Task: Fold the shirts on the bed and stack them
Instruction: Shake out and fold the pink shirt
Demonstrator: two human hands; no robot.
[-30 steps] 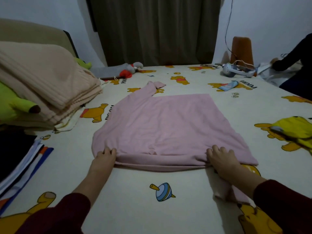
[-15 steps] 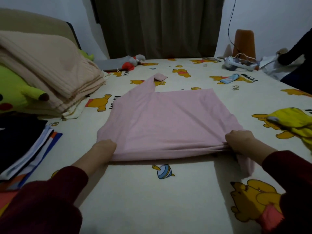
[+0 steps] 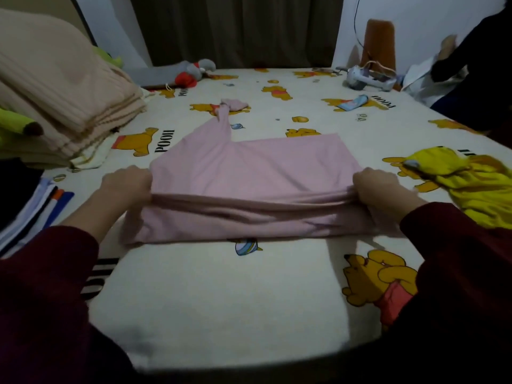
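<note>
Hands grip pink shirt (image 3: 249, 162) (mid-fold).

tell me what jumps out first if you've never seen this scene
The pink shirt at the middle of the bed, with the left hand and right hand each gripping an end of its lifted near fold. Next, the yellow garment crumpled at the right edge, and the beige blanket piled at the left.
</note>
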